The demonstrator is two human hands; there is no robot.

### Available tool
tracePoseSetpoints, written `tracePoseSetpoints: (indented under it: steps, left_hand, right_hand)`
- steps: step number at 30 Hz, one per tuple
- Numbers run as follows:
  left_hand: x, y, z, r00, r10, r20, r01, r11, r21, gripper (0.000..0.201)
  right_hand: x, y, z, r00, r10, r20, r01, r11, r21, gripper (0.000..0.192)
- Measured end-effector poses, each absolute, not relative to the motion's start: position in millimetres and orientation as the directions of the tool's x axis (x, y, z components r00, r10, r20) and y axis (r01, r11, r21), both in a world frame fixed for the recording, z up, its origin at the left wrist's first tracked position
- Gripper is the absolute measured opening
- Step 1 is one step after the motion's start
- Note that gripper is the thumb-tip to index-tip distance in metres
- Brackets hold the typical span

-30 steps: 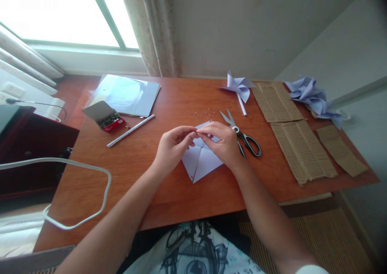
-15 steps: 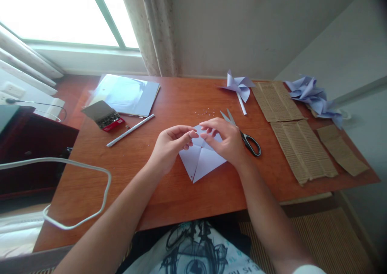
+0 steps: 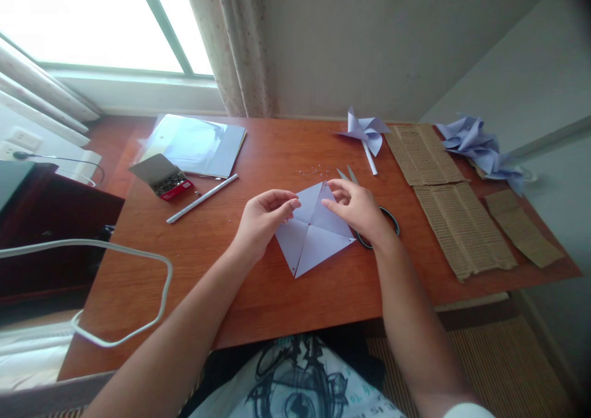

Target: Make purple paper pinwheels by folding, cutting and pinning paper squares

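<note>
A lavender paper square [image 3: 314,236] with diagonal lines meeting at its centre lies flat on the wooden table [image 3: 258,282] in front of me. My left hand [image 3: 263,220] hovers at the square's upper left edge, thumb and fingertips pinched together; whether anything tiny sits between them is too small to tell. My right hand [image 3: 359,212] rests at the square's upper right edge with fingers apart, the fingertips near its top corner. It holds nothing and covers most of the black-handled scissors [image 3: 385,221].
A finished paper pinwheel [image 3: 364,132] lies at the back, more lavender pinwheels [image 3: 480,147] and corrugated cardboard strips [image 3: 462,221] to the right. A paper stack [image 3: 198,144], an open pin box [image 3: 164,178], a white stick [image 3: 202,198] and loose pins [image 3: 314,172] sit left and centre.
My hands were pinched together over the square's centre. They have drawn apart, the right one moving right, and the square now lies open and flat.
</note>
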State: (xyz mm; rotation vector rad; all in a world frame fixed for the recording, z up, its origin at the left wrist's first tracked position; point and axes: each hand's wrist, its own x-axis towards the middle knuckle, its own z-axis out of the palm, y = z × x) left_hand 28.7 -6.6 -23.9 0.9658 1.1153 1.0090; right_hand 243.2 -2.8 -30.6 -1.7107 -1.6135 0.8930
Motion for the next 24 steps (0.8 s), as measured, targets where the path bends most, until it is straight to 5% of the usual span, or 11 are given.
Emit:
tracePoseSetpoints:
  steps: [3,8,15,24]
  left_hand:
    - [29.2,-6.5,-22.8,0.136,0.962,-0.237,-0.124,0.254,0.959,0.027]
    - [28.9,-5.3,-24.6,0.132,0.963,-0.235,-0.107,0.250,0.962,0.028]
    - [26.6,-4.9,-28.0,0.144,0.962,-0.231,-0.132,0.250,0.959,0.025]
    - [26.1,-5.6,-24.0,0.150,0.963,-0.226,-0.121,0.244,0.962,0.030]
  right_hand:
    - [245.6,-4.3,-29.5,-0.021,0.976,-0.215,0.416,-0.187,-0.890,0.046]
    - [244.7,-6.3,-20.3,-0.117,0.947,-0.298,0.291,-0.254,-0.922,0.023]
    - [245.0,-6.5,-20.6,-0.122,0.973,-0.198,0.467,-0.120,-0.876,0.016]
    - [242.3,-9.6,-14.3,-0.208,0.955,-0.210,0.438,-0.100,-0.893,0.021]
